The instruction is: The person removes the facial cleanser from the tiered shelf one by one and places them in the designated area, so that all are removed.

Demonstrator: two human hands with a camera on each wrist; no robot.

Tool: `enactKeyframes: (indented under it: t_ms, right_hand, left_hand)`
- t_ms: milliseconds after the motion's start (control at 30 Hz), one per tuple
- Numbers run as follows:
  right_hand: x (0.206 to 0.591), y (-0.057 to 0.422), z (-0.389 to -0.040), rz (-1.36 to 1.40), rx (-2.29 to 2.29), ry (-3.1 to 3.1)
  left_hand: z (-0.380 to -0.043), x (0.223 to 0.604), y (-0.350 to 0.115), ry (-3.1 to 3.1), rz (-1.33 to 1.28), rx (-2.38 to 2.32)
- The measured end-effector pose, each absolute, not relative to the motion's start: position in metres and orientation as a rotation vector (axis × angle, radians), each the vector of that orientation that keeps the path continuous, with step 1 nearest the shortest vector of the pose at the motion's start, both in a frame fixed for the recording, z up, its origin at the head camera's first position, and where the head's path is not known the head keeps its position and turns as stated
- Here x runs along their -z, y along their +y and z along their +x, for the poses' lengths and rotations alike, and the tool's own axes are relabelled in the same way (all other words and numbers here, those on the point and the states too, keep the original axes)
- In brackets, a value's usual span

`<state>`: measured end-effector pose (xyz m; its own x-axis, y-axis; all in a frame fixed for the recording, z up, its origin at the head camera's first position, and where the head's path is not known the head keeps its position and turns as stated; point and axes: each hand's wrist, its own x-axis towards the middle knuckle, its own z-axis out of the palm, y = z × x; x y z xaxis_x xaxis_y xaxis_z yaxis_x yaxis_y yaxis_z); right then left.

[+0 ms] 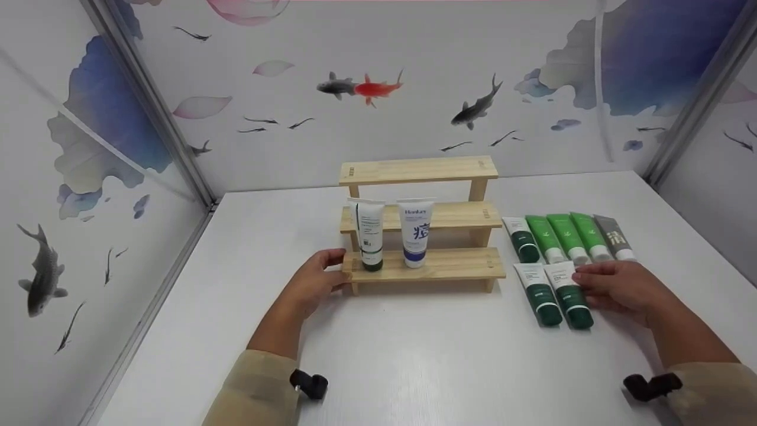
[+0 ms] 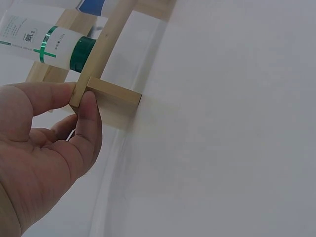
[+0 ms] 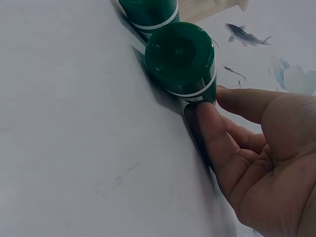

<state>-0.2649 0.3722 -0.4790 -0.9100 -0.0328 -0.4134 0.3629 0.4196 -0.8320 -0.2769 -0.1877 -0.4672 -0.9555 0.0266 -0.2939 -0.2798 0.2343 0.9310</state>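
A three-step wooden rack (image 1: 423, 272) stands on the table. My left hand (image 1: 313, 285) pinches the left end of its lowest board (image 2: 111, 37) between thumb and fingers. Two white tubes stand cap down on that board: one with a dark green cap (image 1: 371, 236) at the left, one with a blue cap (image 1: 416, 236) beside it. On the right, my right hand (image 1: 621, 290) grips the edge of a white and dark green tube (image 1: 571, 299), whose green cap (image 3: 180, 54) faces the right wrist camera. A matching tube (image 1: 539, 296) lies just left of it.
Behind the right hand lies a row of tubes: a white and dark green one (image 1: 521, 239), several bright green ones (image 1: 568, 236) and a grey one (image 1: 615, 238). Painted panels (image 1: 408, 35) wall the table (image 1: 414, 367) at the back and sides.
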Motion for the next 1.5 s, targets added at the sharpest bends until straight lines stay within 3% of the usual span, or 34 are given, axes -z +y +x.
enactKeyframes:
  t_ms: [667, 1500]
  right_hand:
    - [0.472, 0.367, -0.264, 0.309, 1.544, 2.414]
    - [0.427, 0.208, -0.256, -0.196, 2.056, 2.294]
  left_hand:
    - [-0.276, 0.467, -0.189, 2.257, -0.23, -1.786]
    - [-0.275, 0.466, -0.188, 2.271, -0.234, -1.772]
